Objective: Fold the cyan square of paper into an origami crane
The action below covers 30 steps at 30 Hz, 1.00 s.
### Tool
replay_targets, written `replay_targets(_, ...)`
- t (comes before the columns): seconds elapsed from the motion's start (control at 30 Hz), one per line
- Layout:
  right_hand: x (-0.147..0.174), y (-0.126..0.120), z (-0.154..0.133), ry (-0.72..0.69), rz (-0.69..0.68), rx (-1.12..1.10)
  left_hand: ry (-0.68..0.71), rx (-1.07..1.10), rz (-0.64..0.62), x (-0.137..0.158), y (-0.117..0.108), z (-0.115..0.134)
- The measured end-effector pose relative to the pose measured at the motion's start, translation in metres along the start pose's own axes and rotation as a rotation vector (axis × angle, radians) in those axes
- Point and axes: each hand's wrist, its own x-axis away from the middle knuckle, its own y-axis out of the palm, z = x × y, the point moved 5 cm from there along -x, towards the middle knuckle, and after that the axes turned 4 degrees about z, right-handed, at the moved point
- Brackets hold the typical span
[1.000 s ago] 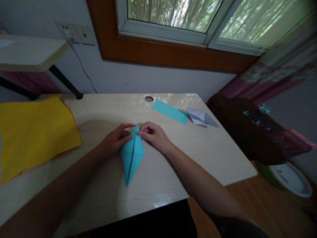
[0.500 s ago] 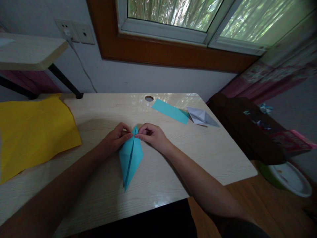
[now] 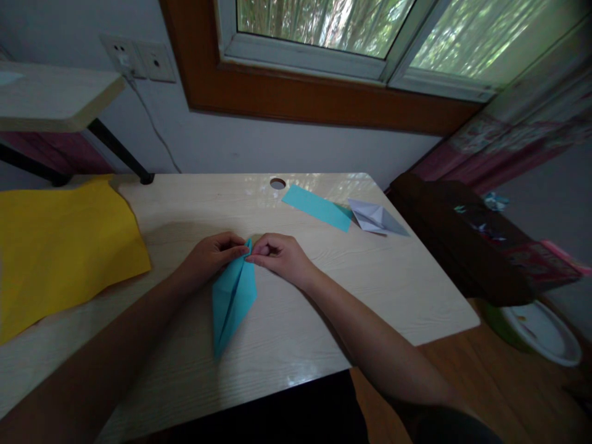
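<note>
A turquoise folded paper (image 3: 235,295), long and kite-shaped with a crease line down its middle, is held just over the table (image 3: 296,327). My left hand (image 3: 215,256) pinches its far narrow end from the left, thumb on top. From the right, my right hand (image 3: 281,256) pinches the same end between thumb and curled fingers. The fingertips of both hands nearly meet there and partly cover the tip. The paper's near point slants toward me and to the left.
A turquoise paper strip (image 3: 318,208) lies by the cable hole (image 3: 278,184) near the table's back edge. Beside it rests a white folded paper (image 3: 377,217). A large yellow sheet (image 3: 69,250) covers the left side, near a raised shelf (image 3: 60,98) on black legs.
The turquoise folded paper has swung so that its near point lies further left. Its far end and my fingertips have shifted slightly left, both hands still pinching it.
</note>
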Motion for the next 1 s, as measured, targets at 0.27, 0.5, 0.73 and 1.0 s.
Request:
replay_targets(0.27,-0.002,0.000,-0.011,-0.137,-0.042,0.111,0.007,-0.022,0.009,0.001,0.000,0.002)
replay_targets(0.5,-0.002,0.002,-0.013,-0.160,-0.079,0.093,0.032,-0.030,0.070,0.002,-0.002,0.004)
replay_targets(0.73,-0.002,0.004,0.008,0.082,-0.010,-0.106,0.092,0.069,0.185,0.000,-0.008,0.002)
replay_targets(1.0,-0.003,0.007,0.010,0.165,-0.160,0.048,0.092,0.155,0.231,-0.002,-0.012,-0.004)
